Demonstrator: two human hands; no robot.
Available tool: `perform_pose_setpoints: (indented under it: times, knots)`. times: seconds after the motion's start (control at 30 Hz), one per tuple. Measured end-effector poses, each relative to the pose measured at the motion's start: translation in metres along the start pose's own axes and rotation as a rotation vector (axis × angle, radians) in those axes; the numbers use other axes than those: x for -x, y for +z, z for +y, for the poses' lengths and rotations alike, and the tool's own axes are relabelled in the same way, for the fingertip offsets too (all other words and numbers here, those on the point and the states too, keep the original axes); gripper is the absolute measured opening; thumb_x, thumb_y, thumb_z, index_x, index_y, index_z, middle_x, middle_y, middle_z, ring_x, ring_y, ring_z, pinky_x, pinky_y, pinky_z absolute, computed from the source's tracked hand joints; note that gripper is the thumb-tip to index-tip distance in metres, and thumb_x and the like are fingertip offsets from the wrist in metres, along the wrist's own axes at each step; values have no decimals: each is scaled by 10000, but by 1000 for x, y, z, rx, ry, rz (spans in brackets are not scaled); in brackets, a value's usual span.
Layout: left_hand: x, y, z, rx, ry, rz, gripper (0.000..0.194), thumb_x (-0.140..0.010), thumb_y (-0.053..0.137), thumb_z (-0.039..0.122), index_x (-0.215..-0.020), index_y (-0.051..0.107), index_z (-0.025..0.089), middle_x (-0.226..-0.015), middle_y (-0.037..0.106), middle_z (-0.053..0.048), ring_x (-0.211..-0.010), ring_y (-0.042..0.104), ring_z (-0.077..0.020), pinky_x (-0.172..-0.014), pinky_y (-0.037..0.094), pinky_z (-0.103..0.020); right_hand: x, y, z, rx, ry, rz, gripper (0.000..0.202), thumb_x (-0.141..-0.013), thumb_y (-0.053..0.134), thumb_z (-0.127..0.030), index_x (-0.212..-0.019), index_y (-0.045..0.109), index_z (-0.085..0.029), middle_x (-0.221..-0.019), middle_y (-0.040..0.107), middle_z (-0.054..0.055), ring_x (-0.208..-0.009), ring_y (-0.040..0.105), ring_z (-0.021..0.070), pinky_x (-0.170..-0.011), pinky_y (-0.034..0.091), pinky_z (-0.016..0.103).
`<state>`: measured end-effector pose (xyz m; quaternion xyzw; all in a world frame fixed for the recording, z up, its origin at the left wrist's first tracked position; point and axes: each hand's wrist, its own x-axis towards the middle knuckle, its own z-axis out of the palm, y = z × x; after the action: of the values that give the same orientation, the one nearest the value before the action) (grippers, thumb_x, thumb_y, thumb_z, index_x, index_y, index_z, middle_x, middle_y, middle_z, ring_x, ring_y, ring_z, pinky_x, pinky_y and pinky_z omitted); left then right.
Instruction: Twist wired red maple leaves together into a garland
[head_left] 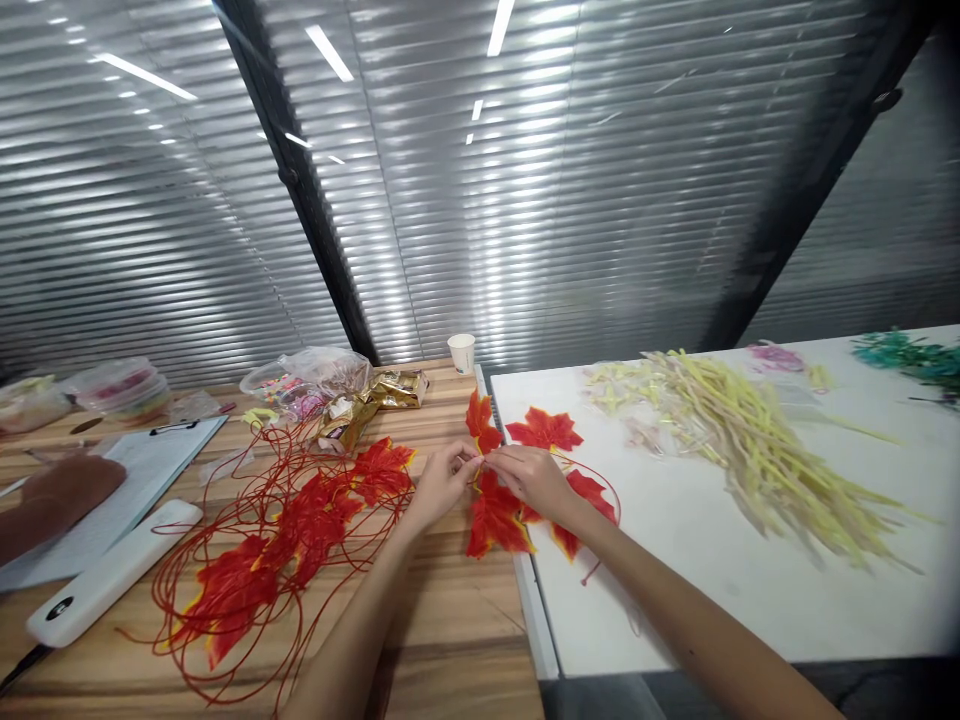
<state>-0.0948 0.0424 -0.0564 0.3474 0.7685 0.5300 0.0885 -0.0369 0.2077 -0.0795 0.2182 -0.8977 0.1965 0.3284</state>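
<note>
Over the seam between two tables, my left hand [444, 482] and my right hand [531, 474] meet, fingertips pinched together on a string of artificial maple leaves. One red-orange leaf [482, 422] stands just beyond the fingertips, and another leaf [495, 518] hangs below them. The exact spot being pinched is hidden by the fingers. More leaves lie around my right hand, including a leaf [546, 429] behind it and a leaf [591, 492] by the wrist. A thin red cord [616, 497] curves out to the right of that hand.
Left of my arms lies a tangle of red cord [217, 520] with maple leaves [236, 590]. Beyond are gold wrappers [400, 388] and a paper cup [462, 353]. Another person's hand [75, 490] rests on a clipboard [176, 445] near a white device [112, 575]. Yellow strips [757, 450] cover the white table [645, 590].
</note>
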Motion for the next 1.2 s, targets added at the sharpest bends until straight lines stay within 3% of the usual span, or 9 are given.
perform_pose_setpoints:
  times: [0.43, 0.8, 1.0, 1.2]
  knots:
    - [-1, -1, -3, -81, -5, 39, 264, -786, 492, 370, -789, 600, 129, -749, 613, -33, -596, 509, -94, -580, 411, -201, -2, -2, -1, -15, 78, 1, 192, -877, 422, -234, -924, 604, -195, -887, 633, 24, -767, 580, 113, -640, 438, 217]
    - [0, 0, 7, -78, 8, 48, 257, -798, 466, 341, -791, 599, 121, -772, 619, -40, -674, 536, -114, -629, 417, -212, -2, -2, 0, -5, 73, -10, 214, -867, 406, -153, -933, 607, -181, -890, 628, 34, -762, 575, 116, -650, 443, 221]
    - [1, 1, 9, -51, -27, 7, 295, -800, 452, 387, -822, 585, 125, -748, 596, -31, -654, 512, -103, -598, 399, -200, -2, -3, 1, -6, 55, -28, 251, -815, 408, -51, -899, 615, -167, -825, 615, 31, -705, 548, 106, -615, 420, 205]
    - [1, 2, 9, -21, -35, -27, 300, -803, 448, 393, -817, 574, 122, -744, 579, -32, -666, 499, -100, -606, 390, -195, 0, -2, 1, 40, 41, -40, 245, -823, 399, -58, -884, 612, -162, -798, 605, 33, -695, 533, 105, -619, 403, 205]
